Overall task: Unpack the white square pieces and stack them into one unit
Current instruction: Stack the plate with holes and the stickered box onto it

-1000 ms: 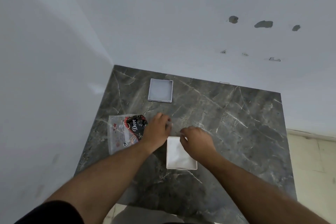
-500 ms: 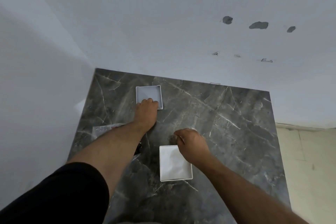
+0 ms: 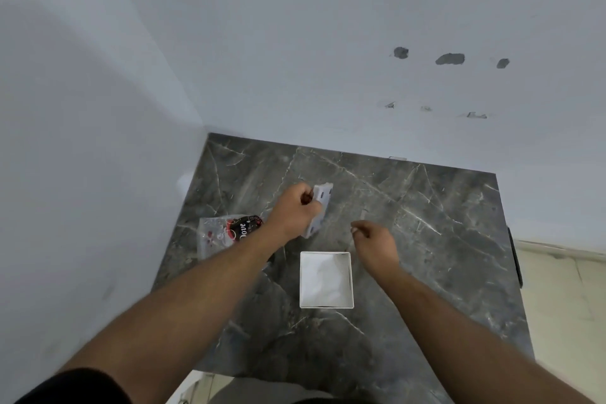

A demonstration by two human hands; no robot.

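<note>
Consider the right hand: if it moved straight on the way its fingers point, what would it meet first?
Probably the white piece held by the left hand; the right hand points up-left toward it, though depth is unclear.

Two white square pieces in view.

Piece 1: white square tray (image 3: 326, 279), shallow, thin raised rim all round, open side up. Lies flat on the dark marbled worktop (image 3: 426, 239), near centre, edges roughly square to the worktop sides. Inner floor looks plain white with faint mottling.

Piece 2: white square piece (image 3: 318, 210), at 12 o'clock from the tray, apart from it. Tilted steeply, nearly on edge, off the worktop, held in the left hand (image 3: 292, 211). The visible face shows small dark slots near the corners. Its lower corner points towards 6 o'clock; part is hidden behind the fingers.
</note>
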